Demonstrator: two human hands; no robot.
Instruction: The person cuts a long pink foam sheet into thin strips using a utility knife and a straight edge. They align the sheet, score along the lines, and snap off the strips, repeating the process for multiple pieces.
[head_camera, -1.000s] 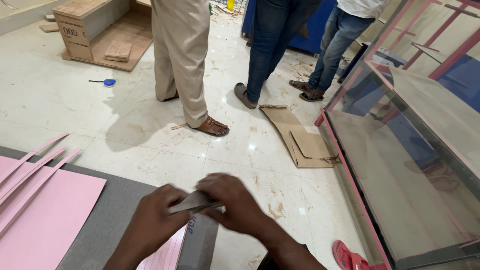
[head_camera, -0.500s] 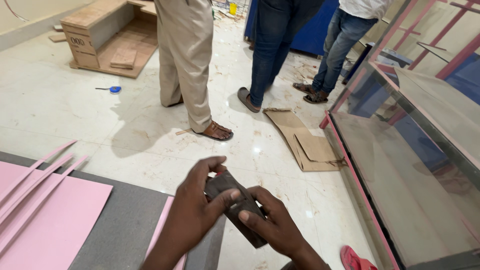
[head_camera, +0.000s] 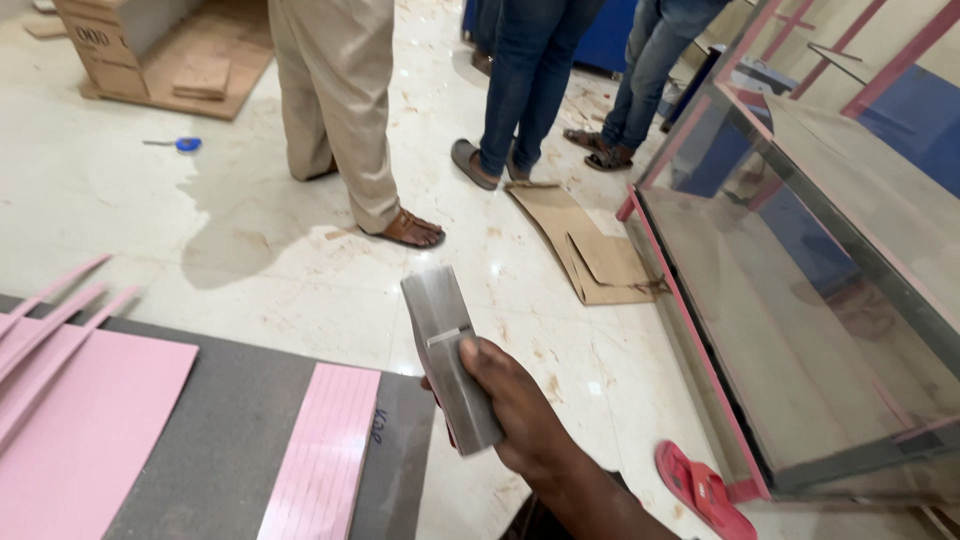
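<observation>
My right hand (head_camera: 520, 410) grips a grey rectangular block (head_camera: 448, 350) with a metal strip across its face, held upright over the floor just past the corner of the grey work board (head_camera: 225, 440). A narrow pink ribbed strip (head_camera: 325, 450) lies on the board right beside the block. My left hand is out of view.
A pink sheet (head_camera: 80, 420) and thin pink strips (head_camera: 50, 300) lie at the board's left. Three people stand on the marble floor ahead. Flattened cardboard (head_camera: 590, 250), a red sandal (head_camera: 700, 490), a glass-and-pink-framed cabinet (head_camera: 800, 300) at right, wooden boards (head_camera: 190, 70) far left.
Both hands were holding the block low over the board; now my left hand has gone from view and my right hand alone holds the block up on end.
</observation>
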